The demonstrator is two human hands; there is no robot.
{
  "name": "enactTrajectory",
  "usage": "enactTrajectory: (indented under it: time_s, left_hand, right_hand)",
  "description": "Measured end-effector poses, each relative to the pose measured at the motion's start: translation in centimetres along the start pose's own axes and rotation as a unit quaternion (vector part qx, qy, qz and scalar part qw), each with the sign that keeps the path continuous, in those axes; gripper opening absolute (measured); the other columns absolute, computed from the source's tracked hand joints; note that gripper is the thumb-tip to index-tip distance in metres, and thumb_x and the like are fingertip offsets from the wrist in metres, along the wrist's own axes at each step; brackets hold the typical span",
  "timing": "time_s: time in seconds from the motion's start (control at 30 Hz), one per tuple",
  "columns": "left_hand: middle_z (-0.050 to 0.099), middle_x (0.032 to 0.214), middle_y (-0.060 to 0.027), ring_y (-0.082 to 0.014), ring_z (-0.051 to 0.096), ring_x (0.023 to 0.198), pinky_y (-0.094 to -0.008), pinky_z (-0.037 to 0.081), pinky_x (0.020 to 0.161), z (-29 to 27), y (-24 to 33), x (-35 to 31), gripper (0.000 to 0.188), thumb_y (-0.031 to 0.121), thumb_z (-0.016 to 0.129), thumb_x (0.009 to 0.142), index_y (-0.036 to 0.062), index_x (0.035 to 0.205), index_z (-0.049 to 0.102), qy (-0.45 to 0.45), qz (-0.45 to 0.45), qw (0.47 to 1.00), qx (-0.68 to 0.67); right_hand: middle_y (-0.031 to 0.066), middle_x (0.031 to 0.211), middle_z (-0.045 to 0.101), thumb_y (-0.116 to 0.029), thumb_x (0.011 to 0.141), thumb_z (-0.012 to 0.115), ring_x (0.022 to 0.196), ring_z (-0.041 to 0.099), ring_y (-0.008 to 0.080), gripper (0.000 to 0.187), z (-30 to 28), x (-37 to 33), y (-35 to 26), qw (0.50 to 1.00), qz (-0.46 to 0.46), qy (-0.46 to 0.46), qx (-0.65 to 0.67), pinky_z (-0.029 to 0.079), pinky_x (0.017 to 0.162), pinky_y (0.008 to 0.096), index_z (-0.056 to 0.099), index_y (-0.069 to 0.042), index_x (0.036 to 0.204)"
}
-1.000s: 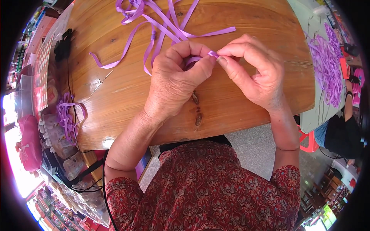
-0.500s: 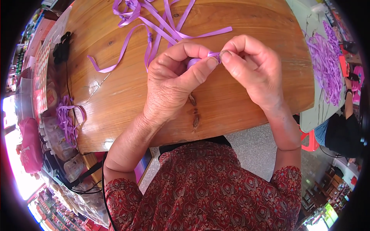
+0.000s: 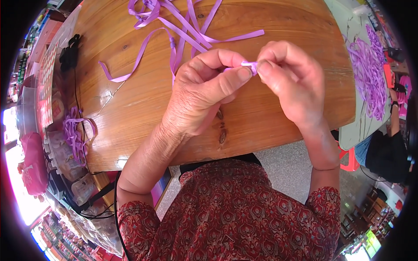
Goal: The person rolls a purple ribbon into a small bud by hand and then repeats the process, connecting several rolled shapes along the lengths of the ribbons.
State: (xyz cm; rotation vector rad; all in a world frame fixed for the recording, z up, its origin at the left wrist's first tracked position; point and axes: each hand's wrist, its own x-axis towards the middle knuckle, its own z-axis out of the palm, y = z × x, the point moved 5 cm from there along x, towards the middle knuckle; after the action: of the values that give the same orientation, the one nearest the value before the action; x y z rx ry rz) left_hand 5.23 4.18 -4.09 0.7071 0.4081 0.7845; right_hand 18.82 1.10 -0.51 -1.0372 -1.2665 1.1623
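Observation:
Both my hands are raised over the wooden table (image 3: 278, 117) with a purple ribbon (image 3: 251, 66) stretched between their fingertips. My left hand (image 3: 213, 82) pinches the ribbon between thumb and forefinger, at what looks like a small fold or knot. Close beside it, my right hand (image 3: 289, 78) grips the same ribbon with thumb and curled fingers. Part of the ribbon is hidden behind the left fingers. Beyond my hands, more purple ribbons (image 3: 183, 32) lie loosely across the tabletop, one with a small knot.
A tangle of purple ribbon (image 3: 76, 135) hangs at the table's left edge, near a black cable (image 3: 69, 54). On the right, a pale table (image 3: 352, 135) bears a large heap of purple ribbon (image 3: 368, 78). Another person in black (image 3: 387, 152) is at the far right.
Both hands have shifted slightly right with the ribbon. The ribbon between the fingertips now shows a thicker fold. The loose ribbons behind have moved slightly to the right.

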Motion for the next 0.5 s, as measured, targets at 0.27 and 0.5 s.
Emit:
enactTrajectory:
  time_s: [0.27,0.5]
  left_hand:
    - [0.059,0.08,0.0023,-0.0029,0.038,0.058,-0.0194,0.027,0.051,-0.1,0.2,0.1,0.013,0.003,0.064,0.086,0.0046,0.098,0.063,-0.016,0.008,1.0,-0.01]
    - [0.06,0.08,0.0024,-0.0039,0.036,0.057,-0.021,0.027,0.051,-0.4,-0.2,0.2,0.012,0.004,0.064,0.086,0.0046,0.098,0.063,-0.057,-0.005,0.995,-0.079]
  right_hand:
    - [-0.0029,0.077,0.051,-0.005,0.087,0.057,0.068,0.04,0.0043,0.004,0.0,0.0,1.2,0.988,0.084,0.003,0.127,0.033,0.061,0.0204,0.058,-0.001,0.087]
    - [-0.0022,0.08,0.053,-0.002,0.087,0.058,0.073,0.045,0.0042,0.004,-0.1,-0.1,0.7,0.998,0.062,-0.006,0.019,0.036,0.064,0.019,0.058,-0.001,0.09]
